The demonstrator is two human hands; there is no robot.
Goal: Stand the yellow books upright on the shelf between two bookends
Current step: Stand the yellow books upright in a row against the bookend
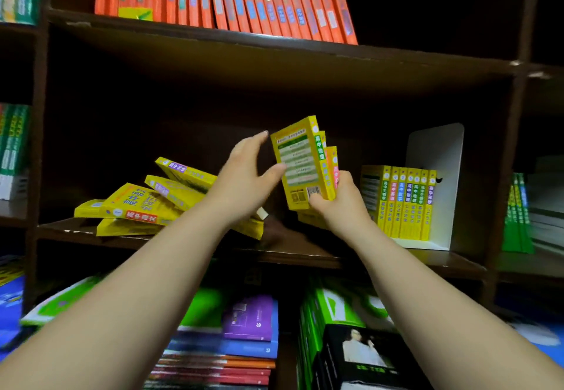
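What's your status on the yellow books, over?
Right hand grips tilted batch of yellow books. Left hand open beside it. Upright row stands against white bookend. Toppled pile at left not yet stood.

The shelf [305, 255] bears toppled yellow books [137, 206], an upright row [403, 203], a bookend [436, 157].

Both forearms [171, 270] are bare along their whole visible length, slim and smooth, narrowing toward the wrists, and the left hand [244, 183] and right hand [341, 203] are likewise bare, their fingertips slightly blurred.
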